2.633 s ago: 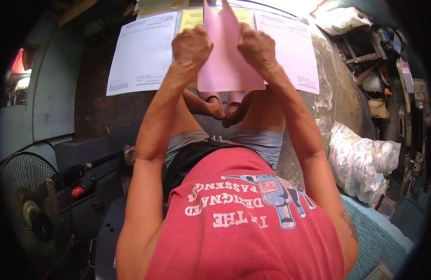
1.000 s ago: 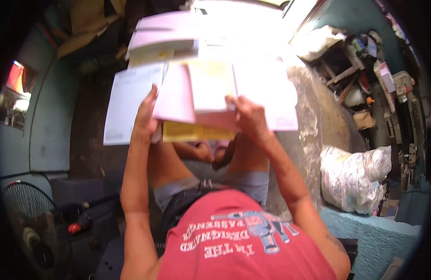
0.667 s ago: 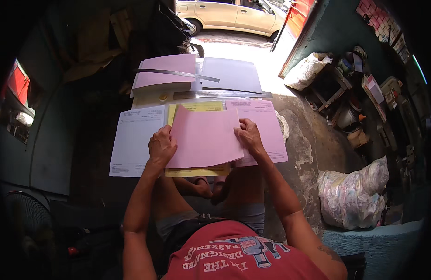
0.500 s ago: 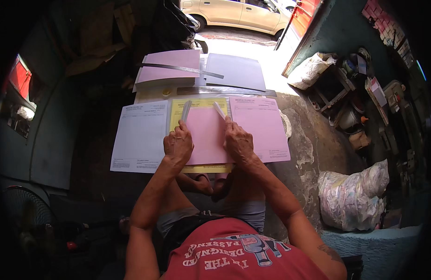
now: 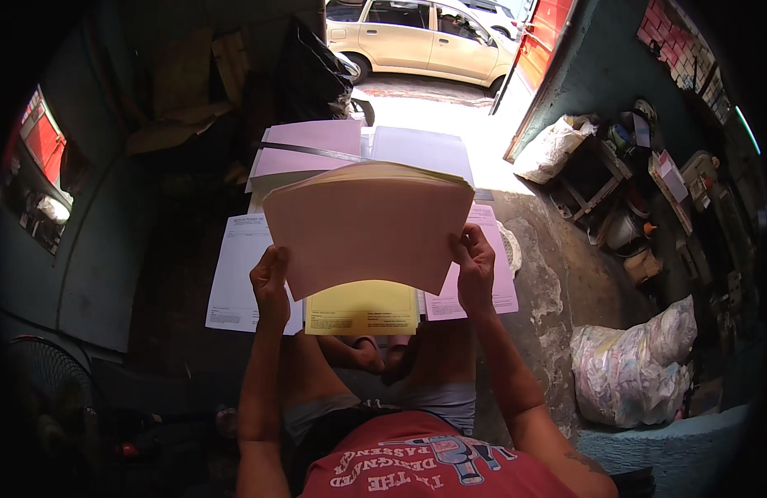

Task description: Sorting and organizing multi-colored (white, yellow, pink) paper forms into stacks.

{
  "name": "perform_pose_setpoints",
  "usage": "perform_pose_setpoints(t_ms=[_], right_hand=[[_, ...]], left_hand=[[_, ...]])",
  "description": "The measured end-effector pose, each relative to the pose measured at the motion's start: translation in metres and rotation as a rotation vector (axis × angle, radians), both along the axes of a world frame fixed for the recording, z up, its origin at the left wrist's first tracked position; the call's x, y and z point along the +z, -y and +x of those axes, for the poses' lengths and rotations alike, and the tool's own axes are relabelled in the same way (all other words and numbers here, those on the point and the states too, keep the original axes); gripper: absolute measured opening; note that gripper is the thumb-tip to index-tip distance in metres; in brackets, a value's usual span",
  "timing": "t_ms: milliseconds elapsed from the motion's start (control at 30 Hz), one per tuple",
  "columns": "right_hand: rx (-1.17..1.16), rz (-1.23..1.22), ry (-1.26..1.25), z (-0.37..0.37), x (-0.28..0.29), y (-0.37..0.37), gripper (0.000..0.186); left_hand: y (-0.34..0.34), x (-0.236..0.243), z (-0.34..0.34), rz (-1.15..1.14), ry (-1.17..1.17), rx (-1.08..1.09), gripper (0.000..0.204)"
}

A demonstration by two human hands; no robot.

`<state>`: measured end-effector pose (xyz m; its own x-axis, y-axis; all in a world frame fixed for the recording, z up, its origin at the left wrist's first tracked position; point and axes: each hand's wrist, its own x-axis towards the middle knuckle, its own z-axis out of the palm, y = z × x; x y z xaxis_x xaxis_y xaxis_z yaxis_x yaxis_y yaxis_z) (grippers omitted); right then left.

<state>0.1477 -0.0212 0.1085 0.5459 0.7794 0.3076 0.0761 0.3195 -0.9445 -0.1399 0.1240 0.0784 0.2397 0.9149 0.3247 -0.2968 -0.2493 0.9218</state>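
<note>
Between my two hands I hold up a stack of pink and yellow paper sheets (image 5: 367,220), its lower edge bowed upward. My left hand (image 5: 271,286) pinches the left edge; my right hand (image 5: 473,261) grips the right edge, thumb toward me. Below the raised stack lies a pile of yellow printed forms (image 5: 361,307). White printed forms (image 5: 234,286) lie to its left and pink printed forms (image 5: 493,278) to its right, both partly covered by my hands and the stack.
At the table's far side lie a pink paper stack (image 5: 313,135) with a metal strip (image 5: 309,150) across it, and a pale stack (image 5: 421,143). A stuffed plastic sack (image 5: 632,365) sits on the floor at right, a fan (image 5: 51,373) at lower left. A car (image 5: 425,41) stands outside.
The sheets have come up off the table, opened out from their curled edges and now face me. My hands have moved apart. The view has tilted slightly upward.
</note>
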Motion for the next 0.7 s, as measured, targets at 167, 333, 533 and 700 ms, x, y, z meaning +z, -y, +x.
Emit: perform_pose_setpoints(t_ms=[167, 333, 533, 700], right_hand=[[0.009, 0.107, -0.022, -0.019, -0.023, 0.003, 0.016], [-0.018, 0.109, 0.058, -0.023, -0.030, -0.005, 0.020], [0.045, 0.089, 0.088, -0.021, -0.046, 0.007, 0.025], [0.010, -0.051, 0.089, -0.027, -0.071, -0.003, 0.025]], left_hand=[[-0.004, -0.010, 0.010, 0.082, 0.104, -0.017, 0.034], [-0.009, -0.007, 0.022, 0.071, -0.008, 0.044, 0.036], [-0.003, -0.015, 0.013, 0.110, 0.002, 0.021, 0.041], [-0.002, -0.033, 0.022, 0.019, -0.084, 0.048, 0.035]])
